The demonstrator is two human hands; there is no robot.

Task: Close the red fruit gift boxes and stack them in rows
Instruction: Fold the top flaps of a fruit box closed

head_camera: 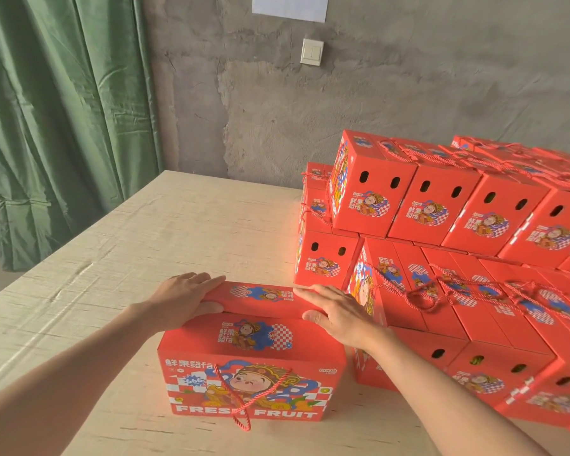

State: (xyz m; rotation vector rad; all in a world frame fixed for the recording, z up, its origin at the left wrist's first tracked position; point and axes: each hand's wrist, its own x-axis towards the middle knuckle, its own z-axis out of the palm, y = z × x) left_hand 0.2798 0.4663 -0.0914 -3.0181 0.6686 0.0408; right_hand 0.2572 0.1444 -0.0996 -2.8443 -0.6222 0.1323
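**On the table, straight ahead: both hands flat on the box's far flap**

On the pale wooden table (145, 241), directly before the person, the red gift box (254, 383) stood with its long axis running left to right, printed front toward the camera. A red rope handle (241, 399) hung down that face. The left hand (181, 297) lay at the left end of the far top flap (260, 296) and the right hand (336, 311) at its right end. They were well apart, fingers straight and pressing down, thumbs along the flap's near edge. A dark seam (260, 314) showed between this flap and the near flap (254, 335), so the lid looked nearly but not fully shut.

The stacked rows of closed boxes (441, 225) rose just beside the box, to its right and beyond. The right hand was the nearer to them, so the carry would probably go rightward.

Whether the thumbs were tucked under the flap could not be told. The box's contents and far side were hidden. The stack was blurred and cut off at the right edge.
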